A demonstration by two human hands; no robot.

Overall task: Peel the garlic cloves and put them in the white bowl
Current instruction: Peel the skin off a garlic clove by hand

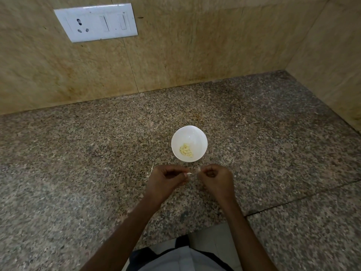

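Head: granite counter (78, 153), beige wall (175, 55), bowl (196, 136)

Nothing readable is showing from here: the switch plate (95, 22) and the white bowl (196, 136) are carrying no lettering.

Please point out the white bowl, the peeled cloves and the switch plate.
white bowl (196, 135): head view, bare inner wall
peeled cloves (186, 150): head view, middle of pile
switch plate (95, 22): head view, its middle

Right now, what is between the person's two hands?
In the head view, a small white garlic clove spans the gap, pinched by left hand and right hand.
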